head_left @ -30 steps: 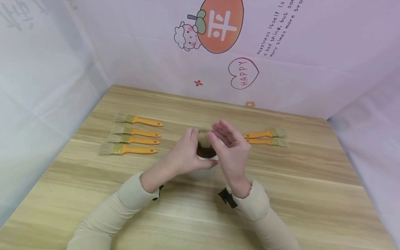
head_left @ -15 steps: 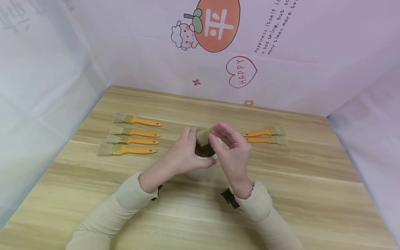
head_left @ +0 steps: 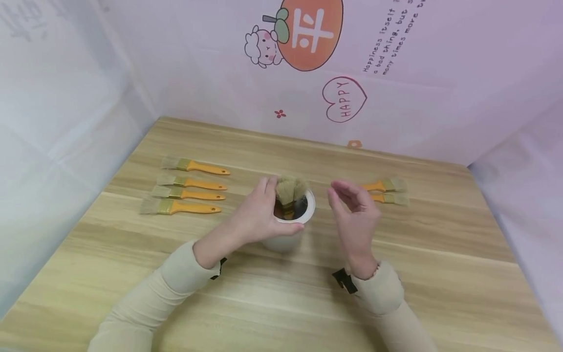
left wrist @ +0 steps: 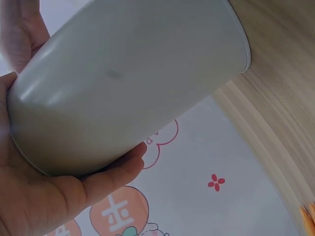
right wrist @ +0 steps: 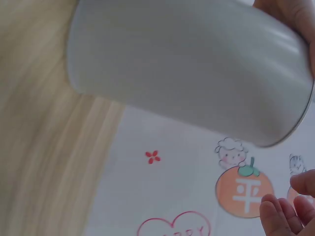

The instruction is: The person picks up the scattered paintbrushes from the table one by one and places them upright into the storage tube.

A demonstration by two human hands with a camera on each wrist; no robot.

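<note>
Near mid-table, a white cup [head_left: 288,230] stands upright on the wooden table [head_left: 440,274], with brushes [head_left: 290,191] set inside it, bristles up, tufts showing above the rim. Dark interior visible around the brush ferrules.

Left hand [head_left: 259,215] grasps the cup from the left side: fingers wrapped around the wall, fingertips at the rim beside the bristles, thumb along the near edge. Left wrist view confirms it, cup wall [left wrist: 128,78] filling the frame, thumb and palm [left wrist: 49,191] pressed against it.

Right hand [head_left: 354,215] hovers just right of the cup, apart from it, released, fingers loosely curled and holding nothing. Right wrist view shows only its fingertips [right wrist: 285,214] at the lower corner, clear of the cup wall [right wrist: 192,69].

Right of that hand, two orange-handled brushes [head_left: 387,191] lie flat, one behind the other, bristles pointing right; handle ends partly hidden behind the fingers.

Left of the cup, well apart, four orange-handled brushes [head_left: 186,187] lie in a tidy row, parallel, bristles pointing left, handles toward the centre.

Both forearms in cream sleeves [head_left: 176,278], a dark strap at each wrist.

Behind the table, a pale wall sheet with a sheep and orange fruit print [head_left: 299,34], a "HAPPY" heart [head_left: 344,100], a small red flower [head_left: 279,114]
</note>
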